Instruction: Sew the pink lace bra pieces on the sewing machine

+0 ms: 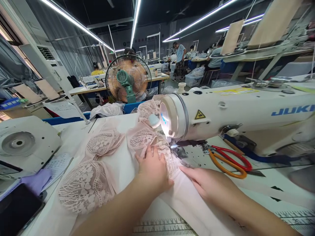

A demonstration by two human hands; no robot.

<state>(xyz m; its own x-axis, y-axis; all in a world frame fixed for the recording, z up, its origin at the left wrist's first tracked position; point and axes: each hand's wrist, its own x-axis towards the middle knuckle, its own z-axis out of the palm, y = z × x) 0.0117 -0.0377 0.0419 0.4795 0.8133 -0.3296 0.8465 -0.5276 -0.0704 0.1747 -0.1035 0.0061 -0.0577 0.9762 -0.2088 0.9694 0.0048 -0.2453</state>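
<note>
My left hand (152,168) lies flat with fingers stretched out on pale pink lace fabric (98,170), just in front of the needle area (176,149) of a white sewing machine (233,114). My right hand (204,183) rests on a plain pink strip of the same fabric (189,200), its fingers pointing left toward the needle and pressed onto the cloth. The lace pieces spread across the table to the left and back.
Red and orange scissors (228,160) lie on the machine bed to the right. A second machine part (24,144) and a dark phone (17,206) sit at the left. A fan (128,78) stands behind the table. People work at distant tables (180,60).
</note>
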